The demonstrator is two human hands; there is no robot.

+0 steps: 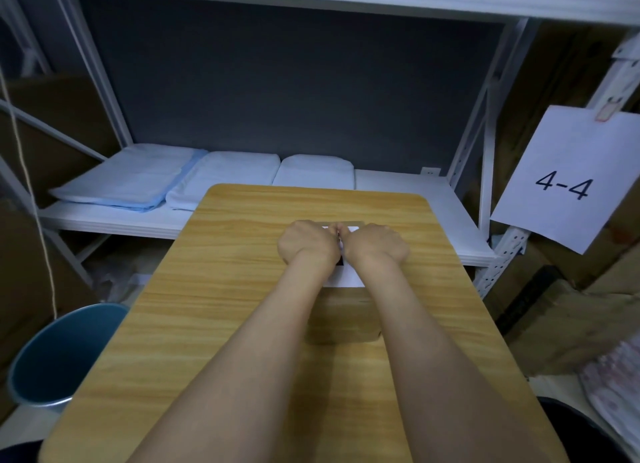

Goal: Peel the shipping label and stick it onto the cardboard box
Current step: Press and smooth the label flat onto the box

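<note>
A small brown cardboard box [343,319] stands on the wooden table [214,289] between my forearms. A white shipping label [348,276] with a black mark lies over the top of the box, mostly hidden under my hands. My left hand [306,242] and my right hand [375,242] are side by side, touching at the fingertips. Both have their fingers curled and pinched together at the label's far middle edge. A thin strip of white shows just beyond the fingers. I cannot see whether the label's backing is separated.
A white metal shelf [415,199] behind the table holds folded white and pale blue cloths [145,178]. A blue bin [59,355] stands on the floor at the left. A paper sign reading 4-4 [568,182] hangs at the right, with cardboard boxes [575,327] beneath it.
</note>
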